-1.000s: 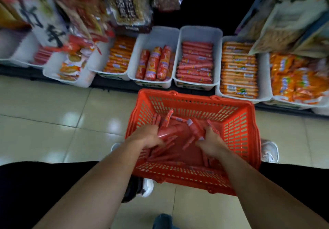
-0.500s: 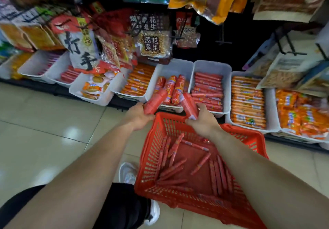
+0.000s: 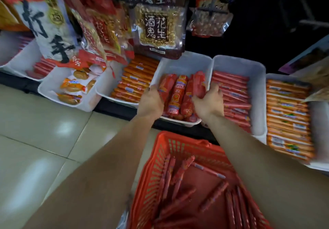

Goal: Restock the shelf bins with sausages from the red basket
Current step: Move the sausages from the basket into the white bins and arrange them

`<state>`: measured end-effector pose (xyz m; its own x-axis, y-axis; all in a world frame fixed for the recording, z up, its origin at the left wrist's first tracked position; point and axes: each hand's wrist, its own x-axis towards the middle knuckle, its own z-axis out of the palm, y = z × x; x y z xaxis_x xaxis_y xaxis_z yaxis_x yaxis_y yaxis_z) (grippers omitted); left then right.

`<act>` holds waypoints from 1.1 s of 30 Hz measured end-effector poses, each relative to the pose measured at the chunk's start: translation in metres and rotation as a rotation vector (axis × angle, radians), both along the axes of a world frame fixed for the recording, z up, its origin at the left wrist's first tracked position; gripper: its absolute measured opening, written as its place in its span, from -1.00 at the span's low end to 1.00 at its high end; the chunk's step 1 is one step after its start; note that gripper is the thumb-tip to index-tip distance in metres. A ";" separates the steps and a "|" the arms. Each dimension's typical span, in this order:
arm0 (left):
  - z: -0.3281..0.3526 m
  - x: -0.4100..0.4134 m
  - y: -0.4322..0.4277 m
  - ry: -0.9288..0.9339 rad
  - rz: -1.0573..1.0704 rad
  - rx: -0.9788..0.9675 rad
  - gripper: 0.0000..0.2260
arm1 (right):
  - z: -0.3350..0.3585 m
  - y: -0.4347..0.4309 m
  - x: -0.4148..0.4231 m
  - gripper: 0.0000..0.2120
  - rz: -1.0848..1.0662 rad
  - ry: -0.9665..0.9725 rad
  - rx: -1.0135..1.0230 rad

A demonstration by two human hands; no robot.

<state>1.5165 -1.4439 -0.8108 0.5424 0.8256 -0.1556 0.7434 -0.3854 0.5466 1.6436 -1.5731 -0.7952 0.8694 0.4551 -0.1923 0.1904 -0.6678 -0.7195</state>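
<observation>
Both grips were closed on thick red sausages inside one white bin (image 3: 179,65) on the low shelf. Left hand (image 3: 150,102) was wrapped around the sausage (image 3: 166,86) at the bin's left side; right hand (image 3: 208,102) was wrapped around the one (image 3: 199,83) at its right side. Between them lay two more thick sausages (image 3: 178,93), lengthwise and touching. The bin's far half stood bare.

Neighbouring bins: thin red sticks (image 3: 231,90) just to the right, orange sticks (image 3: 286,115) further right, orange sticks (image 3: 137,79) to the left, and wrapped buns (image 3: 74,84) beyond those. Snack bags (image 3: 156,24) hung above the row, one overlapping the bin's far rim.

The red basket (image 3: 156,175) sat on the tiled floor (image 3: 44,131) below the shelf, between the forearms, near the bin but apart from it. Many thin red sausages (image 3: 179,175) lay loose in it at mixed angles. The right forearm crossed over its right rim.
</observation>
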 end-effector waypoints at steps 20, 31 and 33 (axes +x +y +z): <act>0.050 -0.107 -0.143 0.045 -0.079 -0.096 -0.79 | 0.041 -0.214 -0.077 -0.55 0.120 -0.068 -0.090; -0.027 -0.121 -0.221 0.337 -0.285 -0.186 -0.64 | -0.061 -0.322 -0.080 -0.39 0.086 0.265 -0.524; -0.049 -0.120 -0.222 0.419 -0.259 -0.193 -0.50 | -0.084 -0.320 -0.083 -0.37 0.069 0.310 -0.568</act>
